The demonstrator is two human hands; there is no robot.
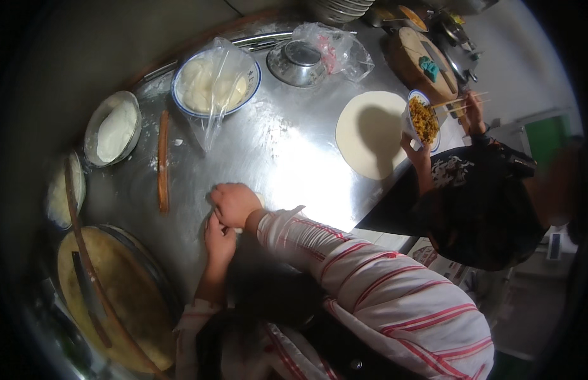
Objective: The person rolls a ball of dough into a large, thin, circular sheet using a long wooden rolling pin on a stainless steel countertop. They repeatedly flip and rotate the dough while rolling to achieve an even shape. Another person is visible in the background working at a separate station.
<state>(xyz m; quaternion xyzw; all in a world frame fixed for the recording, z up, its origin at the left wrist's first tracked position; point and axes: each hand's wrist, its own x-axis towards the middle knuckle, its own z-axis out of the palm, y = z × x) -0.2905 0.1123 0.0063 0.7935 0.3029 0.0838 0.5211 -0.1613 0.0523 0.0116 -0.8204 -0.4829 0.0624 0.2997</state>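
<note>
My right hand (235,204) is curled over a small piece of pale dough (262,199) on the metal tabletop and hides most of it. Just below, my left hand (219,239) meets it, fingers bent in against the same dough. To the right lies a large round dough sheet (357,136). Beside that sheet a co-worker in dark clothes holds a bowl of brown-yellow chopped filling (423,121) and has chopsticks (459,101) in the other hand.
A wooden rolling pin (163,161) lies left of my hands. Further back stand a bowl of dough under plastic (211,85), a flour bowl (116,132) and an upturned metal bowl (301,60). A large round board (126,291) with a long stick (88,259) is at the near left.
</note>
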